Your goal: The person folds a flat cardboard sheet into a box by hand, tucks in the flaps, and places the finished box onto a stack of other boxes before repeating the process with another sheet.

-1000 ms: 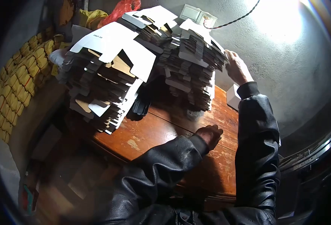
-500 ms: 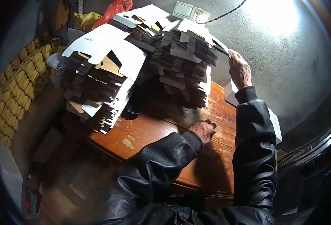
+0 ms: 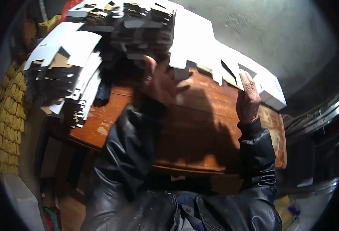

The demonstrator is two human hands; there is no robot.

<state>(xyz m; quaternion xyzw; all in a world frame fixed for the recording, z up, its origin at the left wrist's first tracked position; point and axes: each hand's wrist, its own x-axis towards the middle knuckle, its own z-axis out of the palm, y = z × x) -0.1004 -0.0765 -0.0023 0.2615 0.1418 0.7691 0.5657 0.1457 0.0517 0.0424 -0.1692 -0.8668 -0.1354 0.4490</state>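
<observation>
A flat white cardboard piece (image 3: 194,34) with cut tabs stretches from the stacks toward the right, above the wooden table (image 3: 200,127). My right hand (image 3: 249,96) is closed on its right end. My left hand (image 3: 161,82) is raised over the table with its fingers apart, below the left end of the piece, slightly blurred and holding nothing. Behind it stands a tall stack of flat cardboard pieces (image 3: 142,34). Another stack (image 3: 65,69) stands at the table's left, its top sheet white.
A white box (image 3: 271,90) lies at the table's back right, by the grey wall. A dark object (image 3: 103,92) is beside the left stack. Yellow bundles (image 3: 8,127) are piled at far left. Red plastic (image 3: 67,8) shows at the top left.
The view has shifted. My right hand has brought the white piece away from the stack, lower over the table. My left hand has risen toward the stack and its fingers have spread.
</observation>
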